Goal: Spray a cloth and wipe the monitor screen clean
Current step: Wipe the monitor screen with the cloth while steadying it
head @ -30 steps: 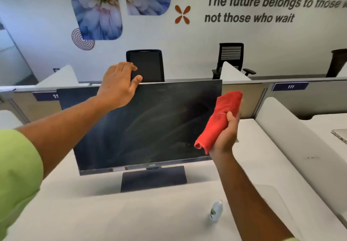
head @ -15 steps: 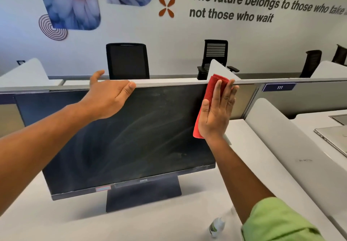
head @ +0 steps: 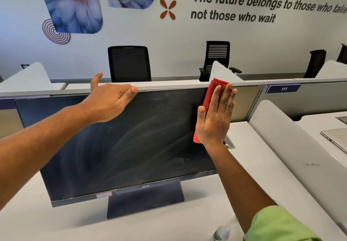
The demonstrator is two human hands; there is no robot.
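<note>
A black monitor (head: pixel 131 147) stands on the white desk, its dark screen streaked with smears. My left hand (head: pixel 110 103) holds the monitor's top edge, thumb on the front and fingers behind it. My right hand (head: pixel 216 116) lies flat with straight fingers, pressing a folded red cloth (head: pixel 211 94) against the screen's upper right corner. Most of the cloth is hidden under the palm. A small spray bottle (head: pixel 221 233) stands on the desk at the bottom edge, near my right elbow.
A grey partition (head: pixel 187 86) runs behind the monitor, with black office chairs (head: pixel 129 64) beyond it. A white divider (head: pixel 293 143) slopes along the desk's right side. A closed laptop (head: pixel 336 139) lies on the neighbouring desk.
My right hand went from gripping the bunched cloth in the air to pressing it flat on the screen's upper right corner. The left hand stayed on the top edge.
</note>
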